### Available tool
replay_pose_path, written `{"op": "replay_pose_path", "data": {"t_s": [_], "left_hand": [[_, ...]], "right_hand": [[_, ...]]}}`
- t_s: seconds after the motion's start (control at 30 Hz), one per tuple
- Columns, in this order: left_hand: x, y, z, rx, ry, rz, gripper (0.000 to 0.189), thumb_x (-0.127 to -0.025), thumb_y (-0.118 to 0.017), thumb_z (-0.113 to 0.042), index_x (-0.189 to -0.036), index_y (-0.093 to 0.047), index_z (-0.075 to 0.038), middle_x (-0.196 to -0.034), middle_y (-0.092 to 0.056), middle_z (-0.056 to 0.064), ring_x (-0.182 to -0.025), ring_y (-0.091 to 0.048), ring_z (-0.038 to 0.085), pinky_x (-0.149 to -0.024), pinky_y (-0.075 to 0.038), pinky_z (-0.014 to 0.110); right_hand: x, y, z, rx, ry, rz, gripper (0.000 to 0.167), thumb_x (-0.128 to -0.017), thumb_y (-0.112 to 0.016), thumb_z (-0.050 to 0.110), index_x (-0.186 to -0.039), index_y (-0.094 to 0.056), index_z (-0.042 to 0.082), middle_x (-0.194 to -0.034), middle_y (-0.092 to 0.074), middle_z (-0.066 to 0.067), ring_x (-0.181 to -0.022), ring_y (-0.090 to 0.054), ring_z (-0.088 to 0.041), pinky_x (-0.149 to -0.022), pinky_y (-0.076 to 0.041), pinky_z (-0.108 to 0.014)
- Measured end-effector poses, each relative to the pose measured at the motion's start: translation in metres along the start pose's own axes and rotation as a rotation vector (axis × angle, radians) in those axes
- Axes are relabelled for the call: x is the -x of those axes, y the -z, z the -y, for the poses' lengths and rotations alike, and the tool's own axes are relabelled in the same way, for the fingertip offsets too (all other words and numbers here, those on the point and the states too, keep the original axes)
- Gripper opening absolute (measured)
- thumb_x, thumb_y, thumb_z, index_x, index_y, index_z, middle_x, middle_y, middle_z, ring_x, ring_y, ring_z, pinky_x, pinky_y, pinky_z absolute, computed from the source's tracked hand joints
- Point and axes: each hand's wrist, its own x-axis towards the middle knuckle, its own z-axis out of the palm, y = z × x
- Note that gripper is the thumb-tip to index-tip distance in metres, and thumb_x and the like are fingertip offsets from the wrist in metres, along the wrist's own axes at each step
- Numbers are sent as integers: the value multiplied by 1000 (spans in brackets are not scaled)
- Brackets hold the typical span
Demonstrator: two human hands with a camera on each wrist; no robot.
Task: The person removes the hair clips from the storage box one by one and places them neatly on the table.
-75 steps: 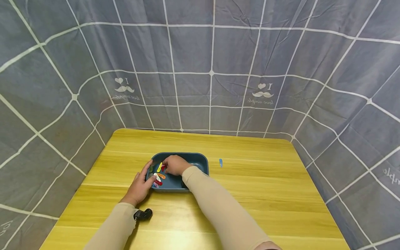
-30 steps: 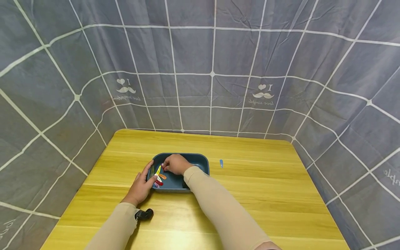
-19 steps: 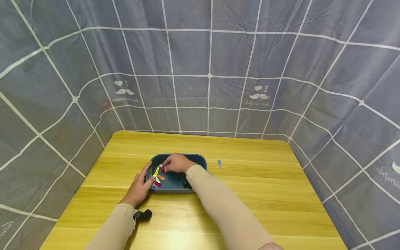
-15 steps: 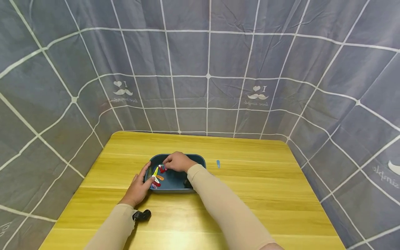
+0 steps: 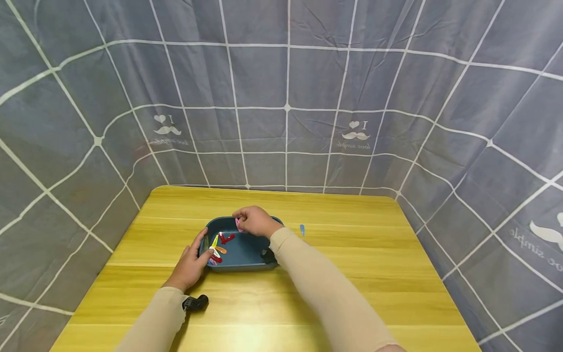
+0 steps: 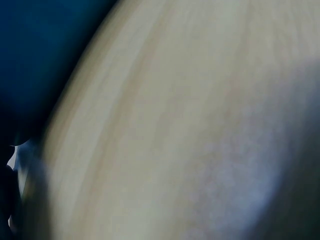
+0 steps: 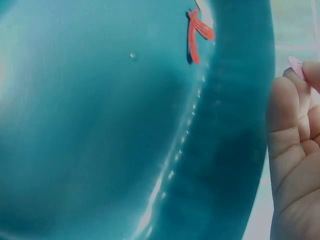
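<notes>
Since the frame half a second earlier, the right hand (image 5: 256, 221) has risen from beside the two red snap hair clips (image 5: 228, 238) to the far rim of the blue-green tray (image 5: 246, 252), bringing a pink snap hair clip (image 7: 296, 67) with it. The pink snap hair clip is pinched between thumb and fingertip at that rim (whether it touches the tray cannot be told). The left hand (image 5: 188, 267) rests at the tray's left end, fingers fairly straight along the rim, thumb reaching inward beside a white clip (image 5: 215, 253); contact between thumb and clip is unclear, and the left wrist view is too blurred to settle it. Nearby inside the tray lie a yellow clip (image 5: 214, 241) and an orange clip (image 5: 221, 250); a blue clip (image 5: 302, 230) lies apart, on the wooden table (image 5: 352, 254). The pink snap hair clip is probably light, thin and springy, with a smooth finish that may slip; its flat faces offer the surest hold, lightly squeezed. The tray appears rigid and likely slides easily, so its rim suits a steadying hand.
</notes>
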Motion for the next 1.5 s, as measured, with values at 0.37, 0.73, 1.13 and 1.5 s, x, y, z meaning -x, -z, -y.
{"op": "replay_pose_path", "data": {"t_s": [0.37, 0.73, 1.13, 1.5], "left_hand": [[2, 4, 2, -7, 17, 29, 71, -111, -48, -44, -171, -10, -36, -173, -21, 28, -155, -2, 65, -116, -14, 86], [-1, 5, 1, 4, -19, -6, 71, -110, -51, -43, -170, -15, -35, -164, -36, 29, -139, -39, 49, -113, -34, 79], [0, 6, -1, 3, -5, 14, 70, -111, -49, -43, -170, -13, -35, -171, -28, 26, -154, -19, 60, -116, -23, 83], [-4, 1, 1, 0, -11, 28, 72, -111, -49, -44, -171, -10, -37, -173, -20, 26, -156, -5, 63, -115, -17, 86]], "right_hand": [[12, 23, -9, -142, -14, -67, 37, -97, -64, 2, -134, -70, 2, -92, -73, -8, -68, -66, -15, -63, -58, -24], [27, 53, -18, -356, -59, -143, 35, -98, -69, 3, -132, -65, -3, -101, -73, -15, -91, -77, -30, -80, -66, -32], [39, 73, -39, -430, -88, -205, 24, -98, -66, -1, -119, -57, -10, -99, -73, -16, -101, -77, -37, -94, -63, -47], [55, 92, -59, -276, -143, -251, 28, -103, -56, 14, -118, -77, 3, -125, -73, -22, -101, -71, -29, -95, -61, -37]]}}
